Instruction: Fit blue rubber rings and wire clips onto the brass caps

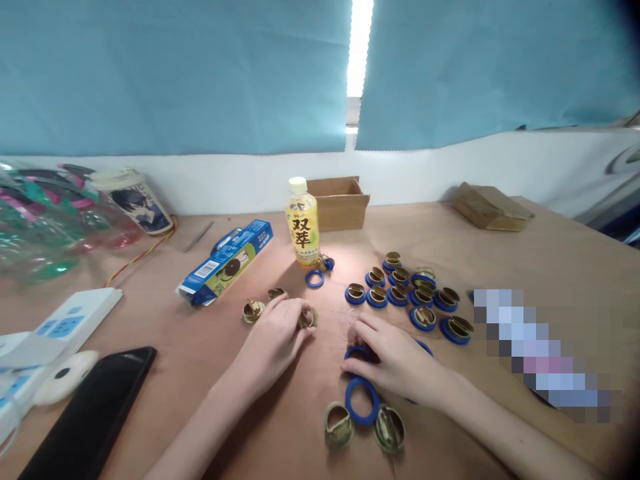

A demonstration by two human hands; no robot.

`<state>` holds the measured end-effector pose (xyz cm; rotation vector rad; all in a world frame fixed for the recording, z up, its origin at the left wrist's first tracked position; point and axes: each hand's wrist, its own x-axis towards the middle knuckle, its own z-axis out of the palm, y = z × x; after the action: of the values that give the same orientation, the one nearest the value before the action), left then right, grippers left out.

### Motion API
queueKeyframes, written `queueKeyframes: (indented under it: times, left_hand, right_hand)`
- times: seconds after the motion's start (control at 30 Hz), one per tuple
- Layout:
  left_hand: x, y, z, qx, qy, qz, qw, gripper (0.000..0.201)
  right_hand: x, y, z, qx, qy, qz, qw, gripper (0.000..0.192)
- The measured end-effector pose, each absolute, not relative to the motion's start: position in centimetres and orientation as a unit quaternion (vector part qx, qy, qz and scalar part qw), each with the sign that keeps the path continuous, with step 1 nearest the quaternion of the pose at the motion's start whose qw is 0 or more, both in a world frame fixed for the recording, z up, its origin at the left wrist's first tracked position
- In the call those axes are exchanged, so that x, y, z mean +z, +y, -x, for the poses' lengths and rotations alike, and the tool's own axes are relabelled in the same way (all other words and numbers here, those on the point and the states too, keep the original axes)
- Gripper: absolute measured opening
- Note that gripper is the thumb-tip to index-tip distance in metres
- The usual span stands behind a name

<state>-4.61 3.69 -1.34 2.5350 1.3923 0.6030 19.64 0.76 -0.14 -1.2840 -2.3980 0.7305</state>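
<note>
My left hand (274, 337) rests on the brown table with its fingertips closed on a small brass cap (307, 319). Two more brass caps (253, 310) lie just left of it. My right hand (395, 357) lies palm down over a blue rubber ring (356, 351), fingers touching it. Another blue ring (362, 401) lies just in front of that hand, between two loose brass caps (339, 424). Beyond the right hand sit several brass caps fitted into blue rings (406, 293).
A yellow drink bottle (303, 227) stands mid-table with a loose blue ring (315, 278) at its foot. Behind it is an open cardboard box (340, 200). A blue snack box (226, 261), a power strip (55, 330) and a black phone (93, 413) lie left.
</note>
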Motion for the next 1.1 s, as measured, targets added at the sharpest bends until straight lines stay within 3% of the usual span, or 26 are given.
queueKeyframes:
  times: [0.33,0.87,1.1]
  left_hand:
    - [-1.18,3.45,4.8,0.206,0.446,-0.869,0.053,0.018]
    - [-1.38,3.6,5.03,0.215,0.419,-0.882,-0.034,0.016]
    - [-1.38,3.57,5.12,0.222,0.419,-0.879,-0.04,0.015]
  right_hand:
    - [-0.53,0.64,-19.56,0.225,-0.851,0.441,0.174,0.02]
    - [-0.25,0.96,-20.09,0.297,-0.852,0.389,0.183,0.016]
    - [-0.1,1.09,-20.35,0.273,-0.861,0.388,0.183,0.014]
